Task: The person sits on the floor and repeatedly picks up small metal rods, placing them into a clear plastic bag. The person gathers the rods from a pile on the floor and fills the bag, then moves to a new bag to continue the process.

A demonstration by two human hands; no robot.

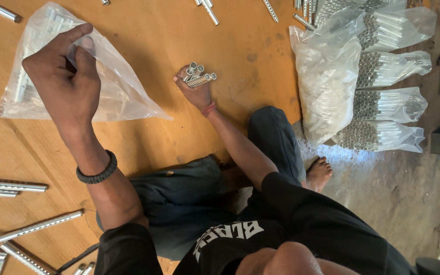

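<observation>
Wooden board (169, 35), orange-brown, fills most of the view from the head camera; the person sits on it, legs in dark trousers (189, 198), bare foot (319, 173) at the board's edge on the grey floor (398, 193).

Right of the board: a large clear sack (327, 86) of small pale parts, standing just beside a stack of packed bags (388, 102), each filled with metal tubes lying end-out. Sack and stack touch.

Upper left on the board: a clear plastic bag (118, 86), lying flat, a few metal tubes visible inside near its left side. The left hand (64, 76) is on top of this bag near its upper end, fingers curled in, thumb and forefinger pinched on the plastic film; looks like it grips the bag mouth. Black braided wristband (97, 170) on that forearm.

Centre of the board: right hand (194, 89), closed in a fist round a small bundle of short tubes (199, 76), silver, perforated, ends sticking out past the fingers toward the upper right. Red thread band at that wrist. This hand is well apart from the bag, to its right.

Loose long tubes (11, 186) lie lower left on the board; more loose ones (210, 12) along the top edge.
</observation>
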